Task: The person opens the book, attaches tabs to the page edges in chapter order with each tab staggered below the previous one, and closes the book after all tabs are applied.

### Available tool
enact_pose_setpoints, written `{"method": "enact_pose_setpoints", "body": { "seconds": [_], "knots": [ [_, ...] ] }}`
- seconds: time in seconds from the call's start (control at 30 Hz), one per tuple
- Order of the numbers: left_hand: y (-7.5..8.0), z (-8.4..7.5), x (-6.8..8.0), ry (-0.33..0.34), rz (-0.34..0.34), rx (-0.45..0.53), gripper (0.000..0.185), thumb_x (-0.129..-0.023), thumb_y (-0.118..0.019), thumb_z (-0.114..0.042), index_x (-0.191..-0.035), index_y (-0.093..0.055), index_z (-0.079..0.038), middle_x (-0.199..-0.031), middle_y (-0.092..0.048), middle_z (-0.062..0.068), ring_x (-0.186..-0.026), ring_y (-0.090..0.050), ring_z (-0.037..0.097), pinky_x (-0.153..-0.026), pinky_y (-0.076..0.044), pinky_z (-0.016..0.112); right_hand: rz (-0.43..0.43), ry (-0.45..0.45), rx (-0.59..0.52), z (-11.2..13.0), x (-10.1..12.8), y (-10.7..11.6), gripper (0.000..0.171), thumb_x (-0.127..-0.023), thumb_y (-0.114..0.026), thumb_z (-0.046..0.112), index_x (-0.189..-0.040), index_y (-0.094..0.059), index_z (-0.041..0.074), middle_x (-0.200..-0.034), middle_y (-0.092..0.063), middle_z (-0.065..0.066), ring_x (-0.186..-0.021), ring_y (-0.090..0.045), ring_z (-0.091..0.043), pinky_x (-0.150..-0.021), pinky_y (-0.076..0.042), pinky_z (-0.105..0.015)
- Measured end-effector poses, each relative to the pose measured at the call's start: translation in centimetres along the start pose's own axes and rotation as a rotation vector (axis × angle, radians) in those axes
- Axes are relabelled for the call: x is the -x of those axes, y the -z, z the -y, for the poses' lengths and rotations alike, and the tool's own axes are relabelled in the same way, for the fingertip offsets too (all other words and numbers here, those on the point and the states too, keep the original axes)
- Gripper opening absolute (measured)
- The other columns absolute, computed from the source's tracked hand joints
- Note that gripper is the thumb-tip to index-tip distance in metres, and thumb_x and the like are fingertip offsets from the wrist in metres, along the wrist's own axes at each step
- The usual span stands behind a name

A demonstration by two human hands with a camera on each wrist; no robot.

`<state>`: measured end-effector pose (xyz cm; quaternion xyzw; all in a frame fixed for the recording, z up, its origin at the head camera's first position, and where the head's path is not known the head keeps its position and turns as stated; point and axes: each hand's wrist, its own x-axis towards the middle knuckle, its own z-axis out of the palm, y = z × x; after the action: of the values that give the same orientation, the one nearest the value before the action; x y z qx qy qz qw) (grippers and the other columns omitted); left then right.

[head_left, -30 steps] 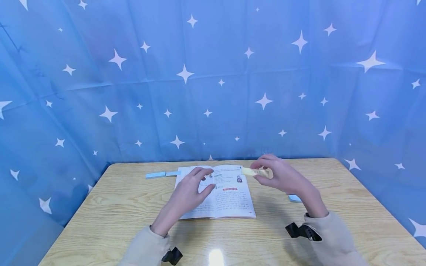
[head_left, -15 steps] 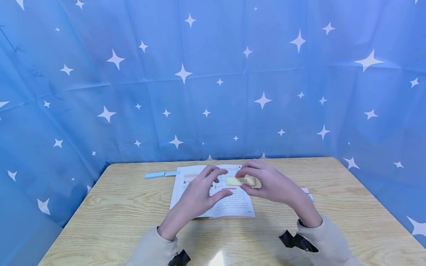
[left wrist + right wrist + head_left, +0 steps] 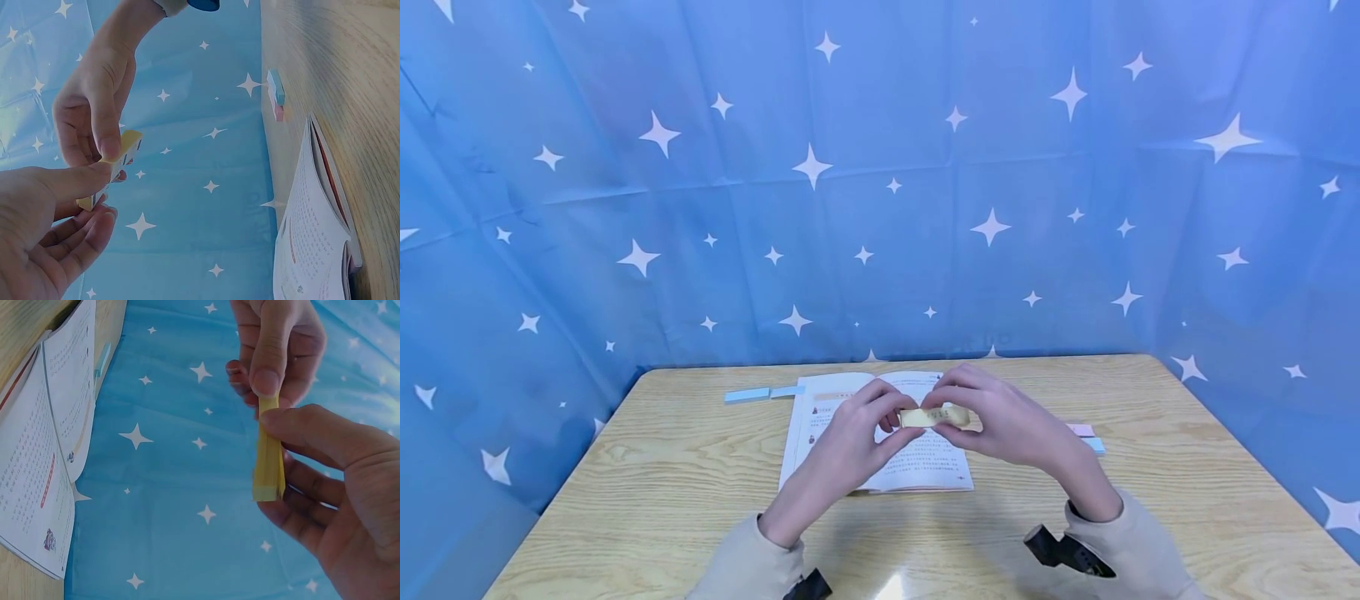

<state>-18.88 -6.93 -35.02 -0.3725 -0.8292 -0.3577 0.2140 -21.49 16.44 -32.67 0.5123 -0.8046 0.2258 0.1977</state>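
Observation:
A narrow yellow sticky note pad with dark printing on one face is held up over the open book. My left hand pinches one end of the pad between thumb and fingers. At the other end, my right hand grips it the same way. The two thumbs lie close together on the pad in the right wrist view, where its lower end fans slightly. Part of the pad is covered by fingers in the left wrist view.
Left of the book lies a blue sticky note pad, with a light blue strip reaching onto the page edge. Pink and blue pads lie right of my right forearm. A blue star-patterned curtain hangs behind the wooden table.
My right hand has brought the yellow sticky note pad leftward and down over the book. My left hand has moved right and taken hold of its free end.

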Motion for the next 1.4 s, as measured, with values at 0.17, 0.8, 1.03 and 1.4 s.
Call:
{"method": "enact_pose_setpoints", "body": {
  "seconds": [0.17,0.8,1.03,1.4],
  "knots": [
    [0.2,0.0,0.0,-0.007,0.002,0.011,0.020,-0.086,-0.082,-0.008,-0.103,-0.073,-0.003,-0.096,-0.063,0.004,-0.072,-0.060,0.011,-0.067,-0.052,0.016,0.005,-0.002,0.000,0.1,0.0,0.1,0.027,-0.083,-0.082,0.006,-0.108,-0.072,0.011,-0.107,-0.063,0.003,-0.092,-0.058,-0.011,-0.073,-0.053,-0.023],
    [1.3,0.7,0.5,-0.016,-0.064,-0.070,0.020,-0.087,-0.081,-0.014,-0.104,-0.074,-0.007,-0.100,-0.060,0.002,-0.074,-0.057,0.015,-0.066,-0.051,0.020,0.000,-0.044,0.060,-0.1,0.2,1.1,0.027,-0.083,-0.084,0.009,-0.108,-0.073,0.011,-0.109,-0.066,0.003,-0.099,-0.061,-0.015,-0.082,-0.055,-0.033],
    [1.5,1.1,0.7,-0.040,-0.082,-0.095,0.019,-0.087,-0.080,-0.013,-0.104,-0.074,-0.006,-0.099,-0.057,0.002,-0.075,-0.054,0.012,-0.065,-0.051,0.022,-0.005,-0.056,0.068,-0.3,0.5,1.2,0.027,-0.082,-0.084,0.008,-0.107,-0.073,0.011,-0.109,-0.066,0.003,-0.101,-0.061,-0.015,-0.084,-0.055,-0.035],
    [2.3,3.4,1.2,-0.005,-0.126,-0.129,0.019,-0.084,-0.082,-0.006,-0.101,-0.074,-0.006,-0.089,-0.055,0.004,-0.071,-0.056,0.011,-0.063,-0.053,0.025,-0.015,-0.091,0.088,-0.7,0.9,1.5,0.029,-0.082,-0.083,0.002,-0.108,-0.074,0.010,-0.110,-0.067,0.001,-0.097,-0.061,-0.016,-0.083,-0.055,-0.038]
  ]
}}
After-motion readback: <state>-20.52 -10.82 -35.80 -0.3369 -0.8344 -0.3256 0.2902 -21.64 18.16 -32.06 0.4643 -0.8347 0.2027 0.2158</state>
